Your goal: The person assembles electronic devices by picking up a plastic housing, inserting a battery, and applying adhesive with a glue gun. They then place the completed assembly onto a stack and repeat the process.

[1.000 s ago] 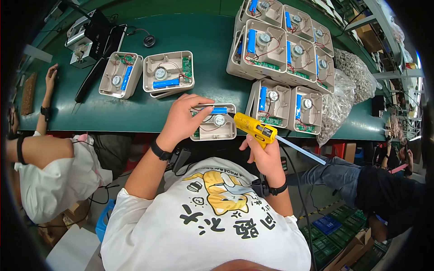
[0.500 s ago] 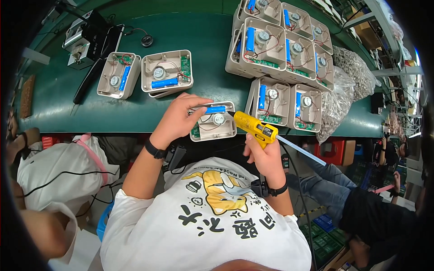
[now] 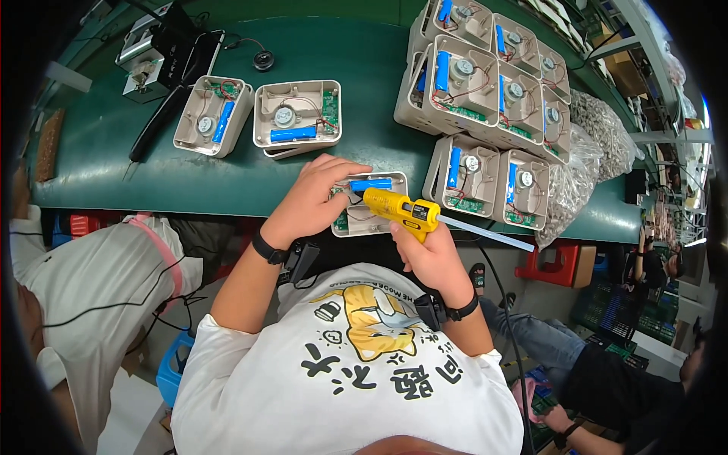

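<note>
In my right hand (image 3: 434,258) is a yellow hot glue gun (image 3: 400,208), with a pale glue stick (image 3: 489,234) jutting from its rear. Its nozzle points left, into a beige plastic housing (image 3: 398,183) at the table's near edge. My left hand (image 3: 312,196) grips that housing by its left side, fingers along the far rim and thumb near the inside. A blue cylindrical battery (image 3: 371,184) lies along the far inner wall. Green circuit board shows at the housing's left. The gun covers much of the middle, and the round part there is hidden.
Two similar housings (image 3: 297,114) (image 3: 214,117) stand beyond my left hand. Stacked filled housings (image 3: 462,80) rise at the far right, beside clear bags of small parts (image 3: 569,174). A black tool (image 3: 159,121) lies at left. Co-workers sit on both sides.
My right hand has moved the glue gun left, so its nozzle has gone from the battery's right end to below the battery. My left hand stays at the housing. The view has shifted slightly.
</note>
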`<state>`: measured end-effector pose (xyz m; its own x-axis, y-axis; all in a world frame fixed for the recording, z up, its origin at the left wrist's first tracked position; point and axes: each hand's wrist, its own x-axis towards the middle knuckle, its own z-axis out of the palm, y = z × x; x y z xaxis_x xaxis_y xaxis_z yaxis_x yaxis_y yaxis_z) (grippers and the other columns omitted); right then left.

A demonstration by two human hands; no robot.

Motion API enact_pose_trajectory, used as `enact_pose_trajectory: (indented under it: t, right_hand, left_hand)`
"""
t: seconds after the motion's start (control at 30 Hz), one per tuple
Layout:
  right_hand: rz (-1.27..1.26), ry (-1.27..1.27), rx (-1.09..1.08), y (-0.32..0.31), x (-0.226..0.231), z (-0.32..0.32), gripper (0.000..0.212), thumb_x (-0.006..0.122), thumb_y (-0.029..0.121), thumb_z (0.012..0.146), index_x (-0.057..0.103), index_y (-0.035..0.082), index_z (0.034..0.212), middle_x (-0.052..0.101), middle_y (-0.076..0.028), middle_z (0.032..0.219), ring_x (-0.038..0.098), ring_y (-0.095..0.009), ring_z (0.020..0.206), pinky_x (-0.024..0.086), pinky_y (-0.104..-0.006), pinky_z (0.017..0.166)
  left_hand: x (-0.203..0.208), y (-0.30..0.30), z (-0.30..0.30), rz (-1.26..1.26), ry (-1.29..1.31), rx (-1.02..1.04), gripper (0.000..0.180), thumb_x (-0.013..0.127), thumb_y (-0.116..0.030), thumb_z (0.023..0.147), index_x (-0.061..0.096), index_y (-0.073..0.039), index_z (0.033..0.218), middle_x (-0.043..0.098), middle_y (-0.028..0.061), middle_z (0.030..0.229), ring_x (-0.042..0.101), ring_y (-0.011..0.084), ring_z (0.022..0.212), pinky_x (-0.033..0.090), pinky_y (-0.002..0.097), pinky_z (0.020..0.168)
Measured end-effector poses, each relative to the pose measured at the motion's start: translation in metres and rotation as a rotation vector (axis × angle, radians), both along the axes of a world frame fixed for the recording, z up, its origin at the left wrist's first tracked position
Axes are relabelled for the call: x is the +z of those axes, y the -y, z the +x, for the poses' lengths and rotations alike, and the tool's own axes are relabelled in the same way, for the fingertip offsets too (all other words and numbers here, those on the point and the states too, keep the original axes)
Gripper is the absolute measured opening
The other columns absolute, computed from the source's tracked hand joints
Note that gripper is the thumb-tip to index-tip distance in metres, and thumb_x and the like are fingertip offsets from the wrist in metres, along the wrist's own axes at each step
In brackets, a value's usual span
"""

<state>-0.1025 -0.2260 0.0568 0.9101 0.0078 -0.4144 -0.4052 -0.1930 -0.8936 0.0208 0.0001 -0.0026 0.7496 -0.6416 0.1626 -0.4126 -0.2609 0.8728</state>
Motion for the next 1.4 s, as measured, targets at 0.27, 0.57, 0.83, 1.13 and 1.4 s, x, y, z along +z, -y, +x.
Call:
enact_pose_trajectory:
  t: [0.27, 0.57, 0.83, 1.13, 1.4]
  right_hand:
    - [-0.003, 0.016, -0.1, -0.005, 0.001, 0.001, 0.025, 0.065, 0.022, 0.107, 0.068, -0.001, 0.116, 0.072, -0.003, 0.082, 0.057, -0.005, 0.054, 0.047, -0.0215, 0.047]
    - [0.077, 0.158, -0.076, -0.002, 0.002, -0.012, 0.036, 0.061, 0.018, 0.109, 0.063, -0.004, 0.137, 0.079, -0.013, 0.107, 0.058, -0.006, 0.055, 0.049, -0.021, 0.049]
    - [0.249, 0.279, -0.313, 0.041, 0.001, -0.051, 0.035, 0.057, 0.014, 0.11, 0.059, -0.006, 0.138, 0.077, -0.022, 0.112, 0.062, -0.011, 0.055, 0.053, -0.024, 0.05]
    - [0.376, 0.496, -0.403, 0.072, -0.004, -0.082, 0.022, 0.054, 0.016, 0.11, 0.062, -0.003, 0.118, 0.073, -0.03, 0.116, 0.063, -0.019, 0.056, 0.057, -0.0327, 0.054]
    - [0.451, 0.81, -0.537, 0.114, -0.011, -0.104, 0.023, 0.049, 0.024, 0.111, 0.055, 0.002, 0.113, 0.069, -0.031, 0.116, 0.059, -0.021, 0.054, 0.056, -0.0369, 0.054]
  left_hand:
    - [0.003, 0.0, 0.003, 0.004, -0.004, -0.015, 0.057, 0.056, -0.003, 0.08, 0.069, -0.008, 0.135, 0.071, 0.0105, 0.129, 0.059, 0.031, 0.121, 0.041, 0.0458, 0.111]
    - [-0.017, 0.007, -0.012, 0.013, 0.163, 0.217, 0.047, 0.056, 0.0, 0.083, 0.068, 0.0, 0.128, 0.069, 0.015, 0.126, 0.061, 0.0356, 0.118, 0.048, 0.0442, 0.104]
    - [0.007, 0.028, -0.046, 0.114, 0.351, 0.47, 0.081, 0.079, -0.025, 0.085, 0.044, -0.002, 0.154, 0.05, 0.0244, 0.147, 0.062, 0.0454, 0.119, 0.054, 0.049, 0.098]
    - [0.038, 0.043, -0.024, 0.324, 0.226, 0.192, 0.128, 0.099, -0.035, 0.065, 0.027, -0.006, 0.166, 0.039, 0.0245, 0.156, 0.056, 0.0488, 0.132, 0.057, 0.0493, 0.102]
    - [0.095, 0.066, -0.03, 0.116, 0.358, 0.004, 0.126, 0.1, -0.035, 0.062, 0.032, -0.008, 0.164, 0.04, 0.0242, 0.155, 0.06, 0.0467, 0.127, 0.058, 0.0483, 0.099]
